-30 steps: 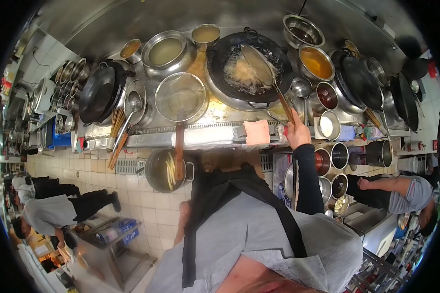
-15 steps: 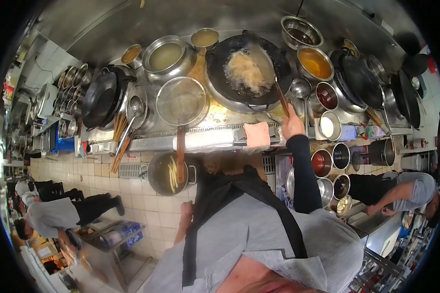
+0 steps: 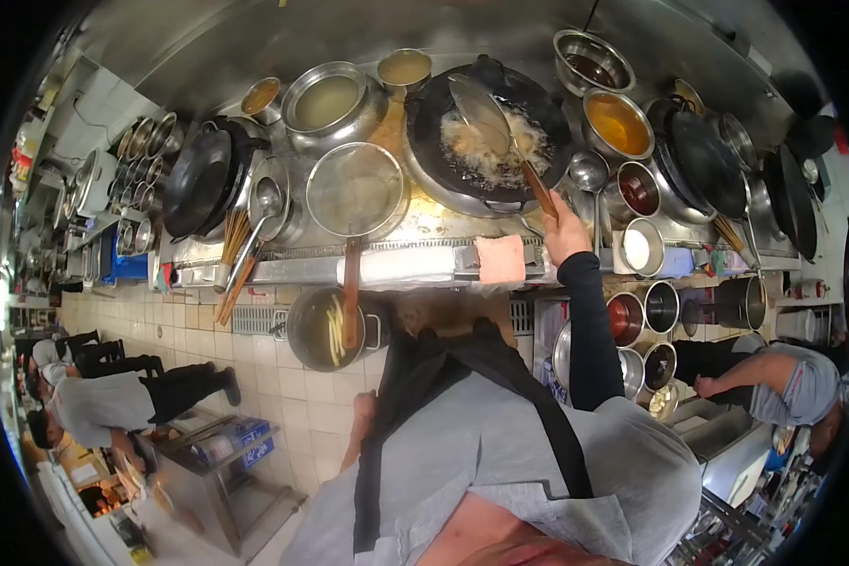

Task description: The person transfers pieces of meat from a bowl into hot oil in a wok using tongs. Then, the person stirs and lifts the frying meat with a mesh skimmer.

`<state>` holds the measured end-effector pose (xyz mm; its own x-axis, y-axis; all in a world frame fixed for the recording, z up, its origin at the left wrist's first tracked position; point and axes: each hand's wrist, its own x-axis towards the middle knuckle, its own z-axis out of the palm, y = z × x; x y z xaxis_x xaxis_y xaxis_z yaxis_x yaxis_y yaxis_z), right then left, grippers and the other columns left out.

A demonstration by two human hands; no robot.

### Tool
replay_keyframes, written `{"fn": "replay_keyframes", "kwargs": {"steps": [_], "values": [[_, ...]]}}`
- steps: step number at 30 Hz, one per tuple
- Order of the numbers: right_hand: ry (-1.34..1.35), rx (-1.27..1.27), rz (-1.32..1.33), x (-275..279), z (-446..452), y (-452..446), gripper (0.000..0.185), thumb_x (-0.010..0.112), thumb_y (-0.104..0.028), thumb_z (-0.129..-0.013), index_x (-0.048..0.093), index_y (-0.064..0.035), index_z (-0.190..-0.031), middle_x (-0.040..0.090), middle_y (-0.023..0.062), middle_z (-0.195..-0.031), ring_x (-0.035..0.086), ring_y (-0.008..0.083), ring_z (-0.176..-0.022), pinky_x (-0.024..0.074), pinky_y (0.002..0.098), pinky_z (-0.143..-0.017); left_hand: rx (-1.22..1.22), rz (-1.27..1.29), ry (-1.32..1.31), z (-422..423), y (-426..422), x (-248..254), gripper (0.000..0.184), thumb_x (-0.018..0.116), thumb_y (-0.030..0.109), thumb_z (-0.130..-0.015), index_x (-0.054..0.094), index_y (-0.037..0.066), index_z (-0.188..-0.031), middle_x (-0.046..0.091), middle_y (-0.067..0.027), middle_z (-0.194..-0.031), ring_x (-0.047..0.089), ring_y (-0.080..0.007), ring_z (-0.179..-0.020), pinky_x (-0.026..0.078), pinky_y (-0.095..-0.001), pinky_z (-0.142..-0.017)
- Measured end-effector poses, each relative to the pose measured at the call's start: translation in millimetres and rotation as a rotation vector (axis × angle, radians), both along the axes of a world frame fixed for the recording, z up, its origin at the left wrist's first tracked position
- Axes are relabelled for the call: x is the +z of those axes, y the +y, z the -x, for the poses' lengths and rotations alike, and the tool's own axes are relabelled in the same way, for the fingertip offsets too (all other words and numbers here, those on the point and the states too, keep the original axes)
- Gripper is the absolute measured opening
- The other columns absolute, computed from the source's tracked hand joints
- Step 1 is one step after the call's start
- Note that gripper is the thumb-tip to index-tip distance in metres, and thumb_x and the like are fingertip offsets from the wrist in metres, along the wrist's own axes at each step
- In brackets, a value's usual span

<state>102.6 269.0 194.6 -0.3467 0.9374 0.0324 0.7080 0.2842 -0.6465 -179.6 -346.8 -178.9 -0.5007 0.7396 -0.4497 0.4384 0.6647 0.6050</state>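
Observation:
My right hand (image 3: 566, 229) is closed round the wooden handle of a metal wok utensil (image 3: 481, 111). Its wide oval head is tilted over the black wok (image 3: 427, 141); I cannot tell whether it is a spatula or a skimmer. Beneath the head, pale food (image 3: 486, 165) bubbles in hot oil, partly hidden by the metal. My left hand (image 3: 365, 406) hangs low beside my apron, away from the stove, and its fingers cannot be made out. Near my right hand lie a ladle (image 3: 590, 173) and a folded pink cloth (image 3: 500, 259).
A round mesh strainer (image 3: 356, 189) lies left of the wok, its handle over a pot with pale strips (image 3: 335, 330). Pots of amber liquid (image 3: 618, 124), red sauce (image 3: 639, 189) and white contents (image 3: 642, 247) stand right. Co-workers (image 3: 104, 407) (image 3: 792, 382) stand both sides.
The utensil's head has swung left and towards the back of the wok, and its face now shows more. The pale food appears more covered by bubbling oil. My left hand stays low.

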Motion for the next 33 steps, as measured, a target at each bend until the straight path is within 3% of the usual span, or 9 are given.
{"fn": "replay_keyframes", "kwargs": {"steps": [7,10,13,19,24,25,28,31,33], "values": [[-0.026,0.040,0.149,-21.2,-11.1,-6.0,0.055,0.056,-0.015,-0.095,0.044,-0.0051,-0.148,0.063,0.0333,-0.116,0.061,0.0467,-0.109,0.0488,0.0455,-0.094,-0.439,0.187,0.196,-4.0,8.9,-18.3,0.022,0.059,0.029,-0.087,0.070,0.010,-0.090,0.069,-0.0180,-0.073,0.069,-0.0397,-0.071,0.054,-0.0499,-0.064],[0.012,0.083,0.031,38.9,-41.5,-21.4,0.054,0.055,-0.018,-0.094,0.047,-0.0073,-0.146,0.065,0.0308,-0.110,0.063,0.0469,-0.103,0.0496,0.0484,-0.090,-0.091,-0.086,0.104,-4.6,17.1,24.2,0.022,0.059,0.028,-0.087,0.070,0.010,-0.093,0.070,-0.0176,-0.075,0.069,-0.0398,-0.073,0.054,-0.0499,-0.065],[0.027,0.068,0.045,64.4,-42.9,-37.4,0.054,0.054,-0.018,-0.094,0.048,-0.0074,-0.146,0.065,0.0316,-0.111,0.063,0.0472,-0.103,0.0496,0.0480,-0.091,-0.105,-0.069,0.097,0.4,25.8,43.2,0.022,0.059,0.027,-0.087,0.070,0.011,-0.096,0.070,-0.0166,-0.077,0.069,-0.0381,-0.074,0.054,-0.0500,-0.065],[0.008,-0.020,-0.020,-1.3,-14.4,-8.7,0.054,0.054,-0.018,-0.094,0.048,-0.0076,-0.146,0.065,0.0338,-0.104,0.064,0.0483,-0.098,0.0489,0.0519,-0.087,-0.211,0.031,0.010,25.3,29.2,-3.5,0.022,0.058,0.023,-0.090,0.067,0.007,-0.102,0.071,-0.0168,-0.080,0.070,-0.0336,-0.072,0.054,-0.0469,-0.061],[-0.135,-0.179,0.095,32.2,6.2,-21.0,0.049,0.053,-0.016,-0.094,0.051,-0.0045,-0.142,0.065,0.0322,-0.114,0.062,0.0473,-0.106,0.0496,0.0476,-0.092,0.371,0.012,-0.360,13.8,71.9,52.9,0.023,0.056,0.021,-0.094,0.064,0.000,-0.097,0.066,-0.0155,-0.079,0.065,-0.0273,-0.068,0.051,-0.0380,-0.057],[-0.249,-0.169,0.172,33.8,12.0,-14.6,0.051,0.054,-0.016,-0.094,0.049,-0.0069,-0.144,0.065,0.0318,-0.115,0.063,0.0457,-0.107,0.0498,0.0458,-0.092,0.342,-0.004,-0.354,12.6,68.2,54.1,0.022,0.056,0.021,-0.093,0.064,0.000,-0.095,0.065,-0.0153,-0.078,0.065,-0.0275,-0.067,0.051,-0.0380,-0.057],[0.136,-0.034,-0.063,-41.0,-10.4,39.1,0.052,0.055,-0.018,-0.095,0.048,-0.0100,-0.146,0.065,0.0318,-0.112,0.063,0.0463,-0.105,0.0500,0.0465,-0.091,0.092,-0.025,-0.204,10.0,59.3,56.2,0.018,0.060,0.020,-0.091,0.064,0.003,-0.088,0.065,-0.0157,-0.073,0.066,-0.0314,-0.066,0.052,-0.0412,-0.057],[0.040,-0.135,-0.010,-10.7,-19.4,39.9,0.052,0.056,-0.017,-0.095,0.049,-0.0127,-0.146,0.065,0.0304,-0.114,0.063,0.0456,-0.107,0.0493,0.0457,-0.092,-0.352,0.027,0.255,9.3,47.3,49.5,0.014,0.064,0.019,-0.087,0.064,0.006,-0.082,0.066,-0.0175,-0.069,0.067,-0.0377,-0.067,0.052,-0.0462,-0.060],[-0.071,-0.219,0.019,12.8,-28.7,37.5,0.052,0.055,-0.015,-0.095,0.048,-0.0131,-0.147,0.065,0.0299,-0.116,0.063,0.0449,-0.108,0.0492,0.0455,-0.092,-0.171,-0.062,0.097,5.0,24.1,9.9,0.011,0.064,0.019,-0.084,0.064,0.008,-0.082,0.066,-0.0180,-0.069,0.067,-0.0400,-0.070,0.052,-0.0479,-0.062]]}}
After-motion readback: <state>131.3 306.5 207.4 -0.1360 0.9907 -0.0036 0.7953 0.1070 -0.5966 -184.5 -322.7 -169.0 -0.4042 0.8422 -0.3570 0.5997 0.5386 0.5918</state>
